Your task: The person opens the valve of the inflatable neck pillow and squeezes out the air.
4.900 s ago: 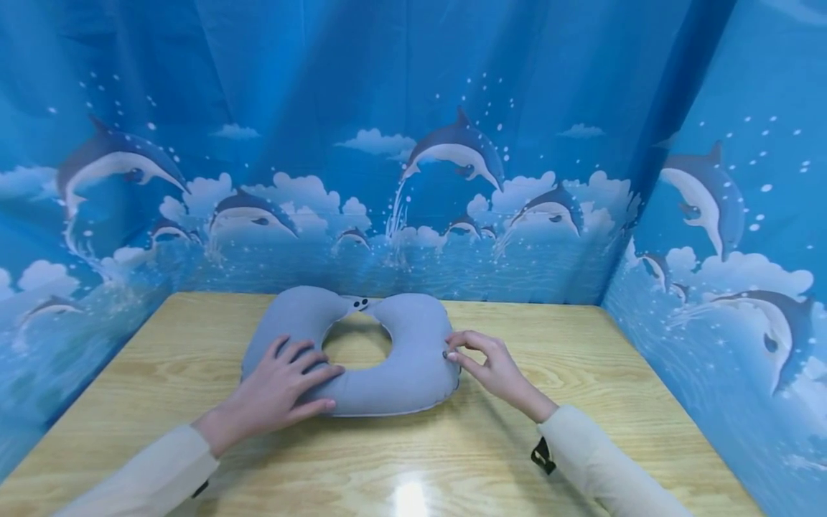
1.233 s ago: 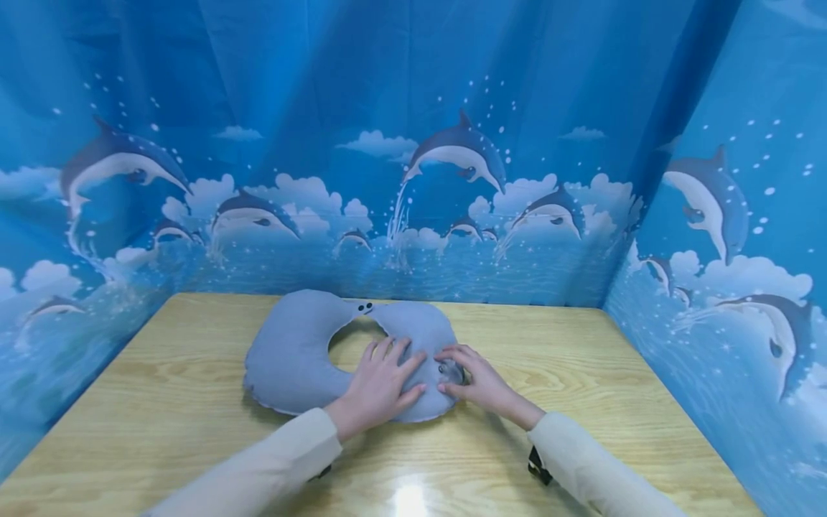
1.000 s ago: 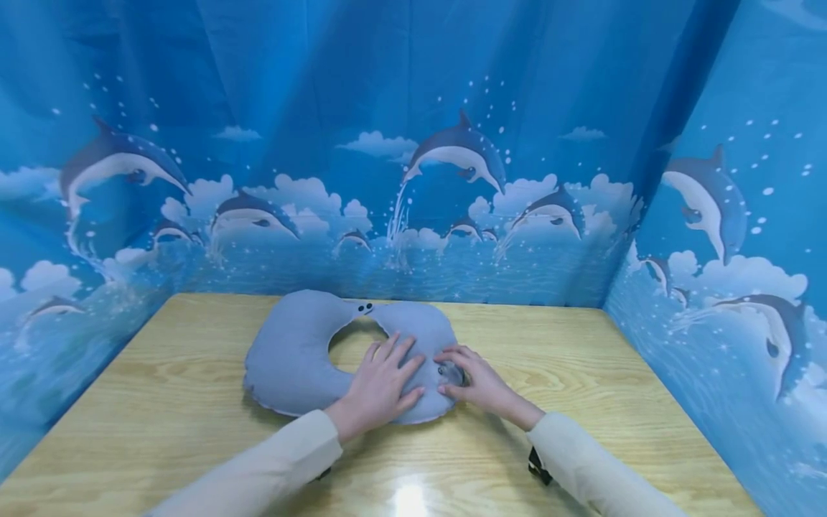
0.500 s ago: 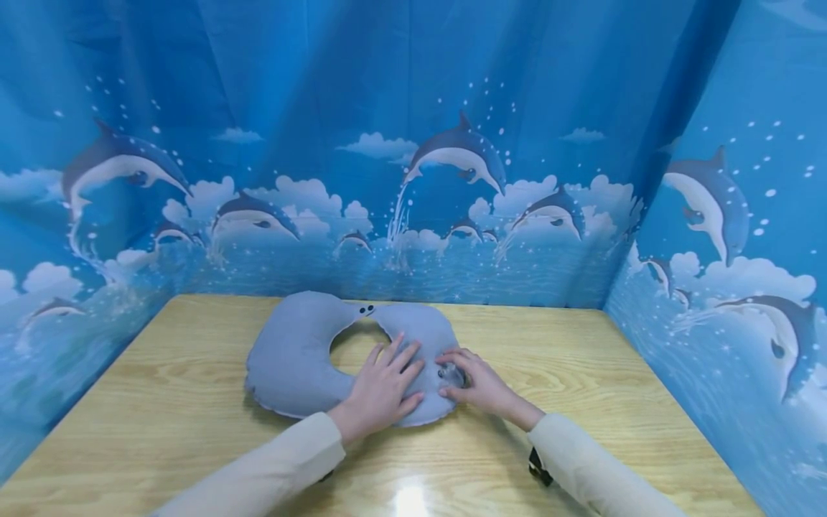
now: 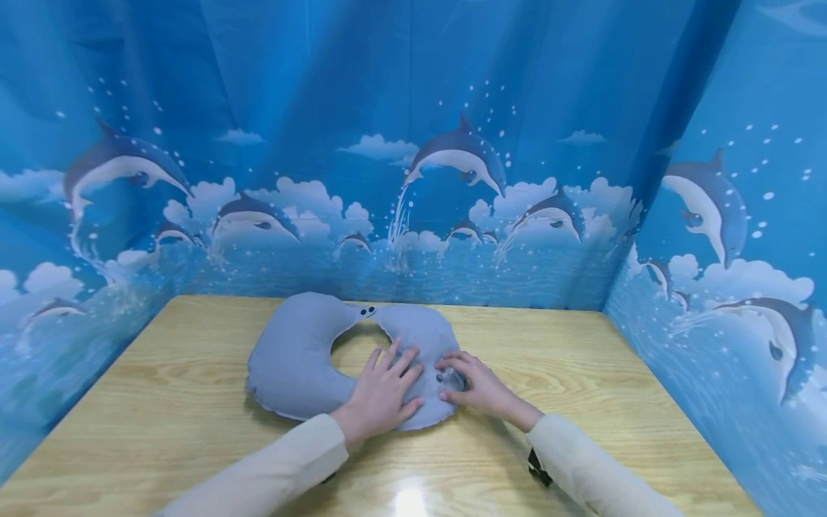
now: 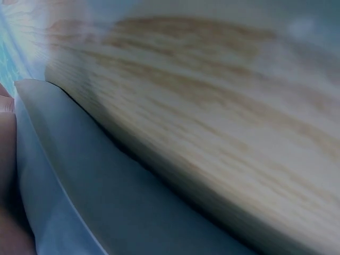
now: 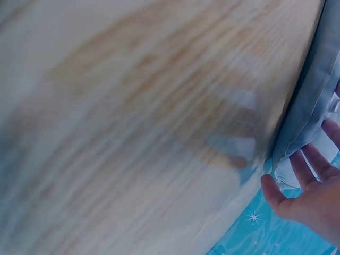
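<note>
The pillow (image 5: pixel 293 359) — grey, puffy, seamed along its rim — lies flat on the table (image 5: pixel 161 402), its two ends meeting on the far side (two black dots and a short line mark the join). Table shows through its central hole. The left hand (image 5: pixel 381 395) rests on the pillow's near right part, palm down, fingers spread apart and gripping nothing. Just beside it, at the right edge, is the clear valve (image 5: pixel 450 378). The right hand's (image 5: pixel 484 389) thumb and forefinger curve to either side of that — whether they squeeze it I cannot tell. In the right wrist view its other fingers reach to the pillow's edge. Both sleeves (image 5: pixel 591 459) are cream. Behind stands a blue curtain (image 5: pixel 362 86) printed with dolphins (image 5: pixel 455 152) and clouds.
</note>
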{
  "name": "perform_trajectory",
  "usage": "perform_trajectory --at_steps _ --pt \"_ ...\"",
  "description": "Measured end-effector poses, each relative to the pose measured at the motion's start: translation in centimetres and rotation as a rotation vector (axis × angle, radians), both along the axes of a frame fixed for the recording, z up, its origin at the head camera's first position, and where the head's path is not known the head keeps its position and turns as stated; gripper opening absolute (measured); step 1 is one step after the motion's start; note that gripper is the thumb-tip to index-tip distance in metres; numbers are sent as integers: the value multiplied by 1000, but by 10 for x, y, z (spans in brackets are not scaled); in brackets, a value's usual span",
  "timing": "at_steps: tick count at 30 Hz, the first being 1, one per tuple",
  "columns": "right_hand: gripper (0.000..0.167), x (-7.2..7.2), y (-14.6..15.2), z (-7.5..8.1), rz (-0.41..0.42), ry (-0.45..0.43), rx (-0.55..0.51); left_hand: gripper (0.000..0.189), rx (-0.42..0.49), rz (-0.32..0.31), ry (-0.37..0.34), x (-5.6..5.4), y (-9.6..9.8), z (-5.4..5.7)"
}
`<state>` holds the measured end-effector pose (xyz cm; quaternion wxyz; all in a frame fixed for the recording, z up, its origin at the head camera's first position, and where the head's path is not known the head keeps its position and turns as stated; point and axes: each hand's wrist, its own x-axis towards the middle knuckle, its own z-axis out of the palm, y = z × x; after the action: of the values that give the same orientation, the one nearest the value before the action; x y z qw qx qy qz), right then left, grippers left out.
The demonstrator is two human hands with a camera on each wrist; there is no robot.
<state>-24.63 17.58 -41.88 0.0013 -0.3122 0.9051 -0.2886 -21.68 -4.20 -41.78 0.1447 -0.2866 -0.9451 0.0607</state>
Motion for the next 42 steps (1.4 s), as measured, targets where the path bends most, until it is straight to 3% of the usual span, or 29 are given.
perform_trajectory --at_steps 12,29,42 --pt "44 0 -2 -5 -7 32 55 59 -9 19 -62 -1 0 -4" --pt "43 3 -5 -6 -67 9 177 57 -9 23 -108 0 2 -6" --pt "43 4 -5 -7 -56 1 213 57 -25 33 -133 -2 3 -10"
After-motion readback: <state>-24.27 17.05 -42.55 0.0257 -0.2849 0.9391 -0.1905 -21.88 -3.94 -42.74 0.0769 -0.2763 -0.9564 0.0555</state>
